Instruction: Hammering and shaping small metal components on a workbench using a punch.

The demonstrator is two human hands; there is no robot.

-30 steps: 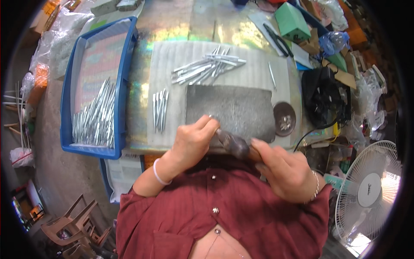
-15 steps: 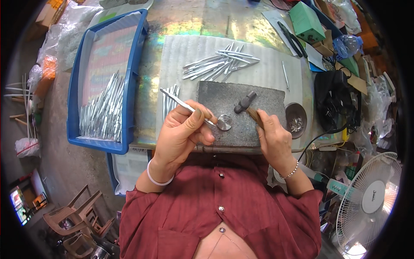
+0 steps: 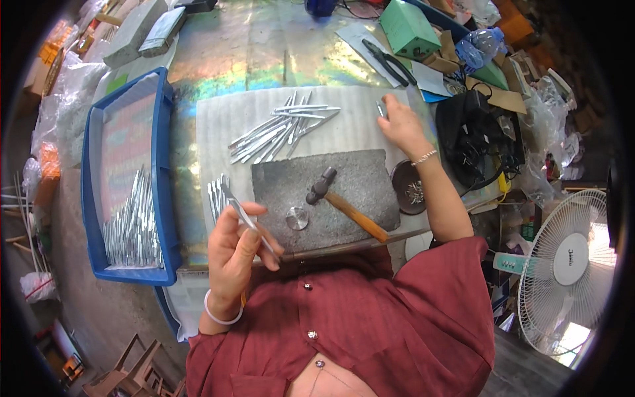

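Note:
My left hand (image 3: 233, 246) pinches a slim silver metal piece (image 3: 239, 210), held slanting above the table's near edge. My right hand (image 3: 402, 126) is stretched to the far right of the white foam sheet (image 3: 215, 122), its fingers closed around a thin metal rod (image 3: 380, 109), mostly hidden under them. A hammer (image 3: 350, 213) with a wooden handle lies on the dark grey stone slab (image 3: 281, 178). Left of its head, a small round metal disc (image 3: 297, 218) rests on the slab. Beyond the slab is a loose pile of slim silver pieces (image 3: 284, 126); several more (image 3: 215, 192) lie left of it.
A blue tray (image 3: 165, 165) with many silver pieces stands at left. By my right forearm sits a brown bowl (image 3: 401, 188) of small metal bits. Black-handled pliers (image 3: 390, 63), a green box (image 3: 410, 30), a black bag (image 3: 463, 132) and a fan (image 3: 565, 264) are on the right.
My right hand has let go of the hammer, now lying on the slab, and has moved to the thin rod on the foam sheet. My left hand has drawn its metal piece away from the disc.

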